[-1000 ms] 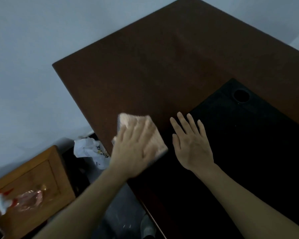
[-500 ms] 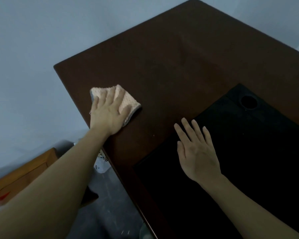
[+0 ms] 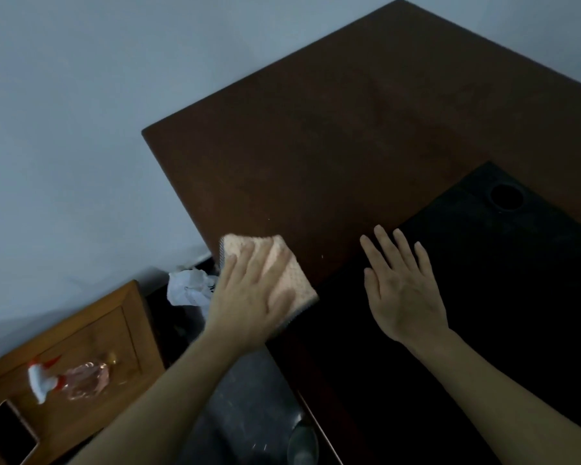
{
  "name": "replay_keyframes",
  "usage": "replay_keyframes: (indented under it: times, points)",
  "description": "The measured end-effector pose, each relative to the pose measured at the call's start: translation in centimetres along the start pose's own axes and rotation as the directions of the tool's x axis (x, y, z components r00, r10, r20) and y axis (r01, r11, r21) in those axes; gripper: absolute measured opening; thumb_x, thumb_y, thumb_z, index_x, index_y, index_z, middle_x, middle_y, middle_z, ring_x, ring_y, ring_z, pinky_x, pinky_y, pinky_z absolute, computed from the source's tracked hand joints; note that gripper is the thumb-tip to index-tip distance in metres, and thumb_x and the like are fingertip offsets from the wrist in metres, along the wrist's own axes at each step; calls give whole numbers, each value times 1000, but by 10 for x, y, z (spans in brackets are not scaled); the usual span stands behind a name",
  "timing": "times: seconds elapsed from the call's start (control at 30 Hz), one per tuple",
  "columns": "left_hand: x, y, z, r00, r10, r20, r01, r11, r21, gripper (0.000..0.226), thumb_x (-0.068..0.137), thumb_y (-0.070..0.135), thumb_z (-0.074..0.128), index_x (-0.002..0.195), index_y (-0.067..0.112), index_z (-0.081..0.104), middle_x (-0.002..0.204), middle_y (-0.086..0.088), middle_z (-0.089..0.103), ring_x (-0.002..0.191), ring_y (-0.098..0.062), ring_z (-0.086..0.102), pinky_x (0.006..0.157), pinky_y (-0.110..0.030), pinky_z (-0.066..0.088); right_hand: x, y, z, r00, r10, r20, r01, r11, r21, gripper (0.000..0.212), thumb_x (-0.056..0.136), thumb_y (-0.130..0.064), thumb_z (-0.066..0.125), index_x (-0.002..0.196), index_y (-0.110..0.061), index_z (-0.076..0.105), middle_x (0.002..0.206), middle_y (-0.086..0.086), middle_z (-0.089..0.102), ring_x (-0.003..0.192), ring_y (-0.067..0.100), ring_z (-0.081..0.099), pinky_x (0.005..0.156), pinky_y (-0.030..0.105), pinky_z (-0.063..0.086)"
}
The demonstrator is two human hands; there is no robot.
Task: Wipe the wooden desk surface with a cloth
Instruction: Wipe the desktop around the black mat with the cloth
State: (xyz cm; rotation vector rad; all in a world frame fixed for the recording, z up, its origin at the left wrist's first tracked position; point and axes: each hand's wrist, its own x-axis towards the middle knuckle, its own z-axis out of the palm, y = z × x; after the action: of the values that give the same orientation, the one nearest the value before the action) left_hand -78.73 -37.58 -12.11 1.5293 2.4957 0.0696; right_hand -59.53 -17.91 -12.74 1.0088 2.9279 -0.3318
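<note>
I am pressing my left hand (image 3: 249, 297) flat on the cloth (image 3: 279, 263), fingers straight and spread over it, blurred. The peach cloth is lying folded on the desk (image 3: 332, 135), at its left edge, its near corner touching the black mat (image 3: 483, 280). I am resting my right hand (image 3: 403, 290) palm down on the mat, fingers straight and a little apart, holding nothing, fingertips reaching just past the mat's far edge. A round hole (image 3: 506, 196) is showing in the mat's far corner. Left of the desk, a spray bottle (image 3: 67, 380) is lying on a cabinet (image 3: 91, 330), with crumpled paper (image 3: 190, 286) between cabinet and desk.
</note>
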Motion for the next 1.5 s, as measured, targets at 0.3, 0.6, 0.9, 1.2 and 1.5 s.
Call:
replay_keyframes:
  times: [0.3,0.6,0.9,1.2,1.5]
  points:
    - [126,-98,-37,935,-350,-48,352,936,21,70,100,64,11,161,34,-4,171,-2,-4,156,-30,-4,126,-49,2,16,-2,-20,999,18,-34,-18,1000,-8,61,104,-56,16,141,-27,56,151,-2,49,140,23,43,114,46,34]
    - [86,-33,-30,995,-97,-14,98,994,55,72,99,57,10,163,25,5,170,-8,2,156,-35,2,124,-54,3,96,24,-24,984,178,29,-177,984,-7,58,108,-48,10,163,-30,14,172,-4,7,158,23,-1,127,48,2]
    - [175,22,-36,997,28,66,-31,999,39,74,101,65,15,161,29,-7,170,-2,-12,155,-27,-11,125,-49,-6,97,24,-26,987,160,23,-159,987,-9,60,105,-43,12,162,-28,21,171,-2,15,157,27,9,127,49,8]
    - [128,58,-21,997,-70,-22,71,997,34,73,100,63,14,162,28,-1,170,-6,-1,156,-28,-3,125,-48,0,96,25,-25,989,139,54,-141,990,28,56,109,-38,21,164,-28,16,172,-3,8,158,26,3,127,49,2]
    - [81,35,-18,996,-58,67,54,997,55,72,97,69,9,158,39,-13,167,4,-17,154,-20,-20,126,-44,-5,95,25,-28,989,133,62,-135,990,29,57,108,-39,16,164,-27,11,172,-1,5,158,28,-1,127,50,2]
